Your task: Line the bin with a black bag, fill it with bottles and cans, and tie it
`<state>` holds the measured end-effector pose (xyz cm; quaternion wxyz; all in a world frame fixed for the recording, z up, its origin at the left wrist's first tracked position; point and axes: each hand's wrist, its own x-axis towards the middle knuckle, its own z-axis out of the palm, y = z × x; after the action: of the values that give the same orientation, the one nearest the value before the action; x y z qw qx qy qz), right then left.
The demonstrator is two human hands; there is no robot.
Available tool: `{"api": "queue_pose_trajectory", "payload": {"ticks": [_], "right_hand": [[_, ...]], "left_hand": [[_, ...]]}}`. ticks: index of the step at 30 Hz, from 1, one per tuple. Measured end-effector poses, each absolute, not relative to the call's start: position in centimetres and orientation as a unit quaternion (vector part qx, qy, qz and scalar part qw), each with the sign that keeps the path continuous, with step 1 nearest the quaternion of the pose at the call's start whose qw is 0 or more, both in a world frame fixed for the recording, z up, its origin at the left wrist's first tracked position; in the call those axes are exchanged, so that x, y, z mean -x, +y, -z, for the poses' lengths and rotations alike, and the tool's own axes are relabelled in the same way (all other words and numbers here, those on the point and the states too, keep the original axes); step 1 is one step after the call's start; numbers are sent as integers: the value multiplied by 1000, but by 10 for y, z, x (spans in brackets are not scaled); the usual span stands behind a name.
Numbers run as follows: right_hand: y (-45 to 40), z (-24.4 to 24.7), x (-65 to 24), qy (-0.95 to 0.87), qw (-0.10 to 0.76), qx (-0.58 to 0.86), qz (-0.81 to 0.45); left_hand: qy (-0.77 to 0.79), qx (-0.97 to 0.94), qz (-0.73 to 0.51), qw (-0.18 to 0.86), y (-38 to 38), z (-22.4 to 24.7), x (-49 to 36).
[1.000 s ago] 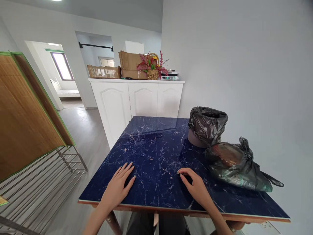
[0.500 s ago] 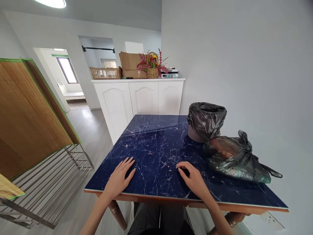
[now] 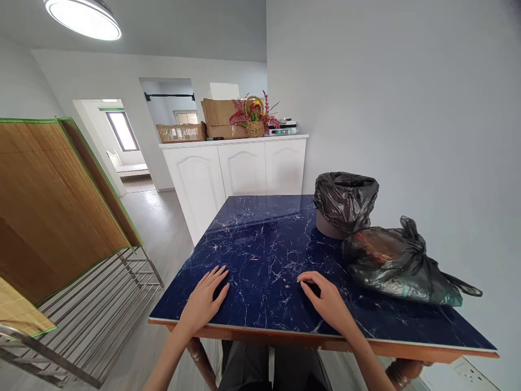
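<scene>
My left hand (image 3: 203,301) lies flat on the dark blue marble-patterned table (image 3: 260,255), near its front left edge. Its fingers are stretched out, and nothing is under them that I can see. To the right, my right hand (image 3: 323,298) rests on the tabletop with its fingers curled. The thumb and index tips come together around a small gap, with nothing visible between them. Nearest to this hand is a knotted black plastic bag (image 3: 401,263), lying on its side with its contents faintly showing. Behind that bag stands a bin (image 3: 329,225) lined with a black bag (image 3: 348,201).
A white cabinet (image 3: 244,168) stands beyond the table, bearing cardboard boxes (image 3: 222,117) and a flower basket (image 3: 255,128). On the left is a metal rack (image 3: 101,298) with a bamboo mat (image 3: 61,201) over it. A plain wall (image 3: 407,108) borders the right side.
The camera has tilted up slightly, so the scene sits a little lower and more of the ceiling lamp shows. Both hands keep their places on the table.
</scene>
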<state>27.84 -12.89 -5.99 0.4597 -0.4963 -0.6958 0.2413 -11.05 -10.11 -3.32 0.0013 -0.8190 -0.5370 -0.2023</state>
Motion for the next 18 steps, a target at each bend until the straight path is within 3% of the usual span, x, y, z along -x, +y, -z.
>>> {"api": "queue_pose_trajectory", "payload": {"ticks": [18], "right_hand": [[-131, 59, -277, -687, 464, 504, -242]], "left_hand": [[-538, 813, 222, 3, -101, 39, 112]]}}
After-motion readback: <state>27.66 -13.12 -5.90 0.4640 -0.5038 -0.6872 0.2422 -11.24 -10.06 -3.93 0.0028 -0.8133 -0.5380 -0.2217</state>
